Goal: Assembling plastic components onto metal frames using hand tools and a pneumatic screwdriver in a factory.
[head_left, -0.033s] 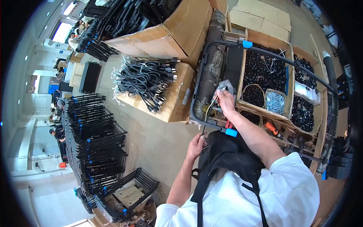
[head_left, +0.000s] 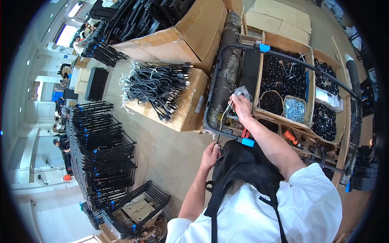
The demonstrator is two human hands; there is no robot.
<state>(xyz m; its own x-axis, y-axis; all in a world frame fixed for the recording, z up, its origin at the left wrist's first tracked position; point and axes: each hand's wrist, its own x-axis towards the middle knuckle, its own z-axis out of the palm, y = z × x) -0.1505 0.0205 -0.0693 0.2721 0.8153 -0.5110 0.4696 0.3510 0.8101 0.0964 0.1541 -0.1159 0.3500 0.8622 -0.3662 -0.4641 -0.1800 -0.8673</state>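
A black tubular frame (head_left: pixel 208 101) with rounded corners and blue tabs (head_left: pixel 248 142) lies across the bench in front of me. My right hand (head_left: pixel 242 107) is closed over the frame's near left corner, its fingertips pinching a bundle of thin light and dark wires (head_left: pixel 224 118). A crumpled clear plastic bag (head_left: pixel 243 91) sits just behind its fingers. Lower down, outside the frame, my left hand (head_left: pixel 210 156) is closed round a black cable (head_left: pixel 219 139) that runs up to the frame's edge. A loop of this cable hangs beside the thumb.
Wooden trays of black plastic parts (head_left: pixel 283 73) and a small box of screws (head_left: pixel 294 110) stand at right. An orange-handled tool (head_left: pixel 291 137) lies below them. Bundled black cables (head_left: pixel 156 87) cover a carton at left. Stacked black frames (head_left: pixel 105 150) stand on the floor beyond.
My left hand has turned slightly, and the cable loop beside its thumb shows more clearly. The right hand stays nearly in place.
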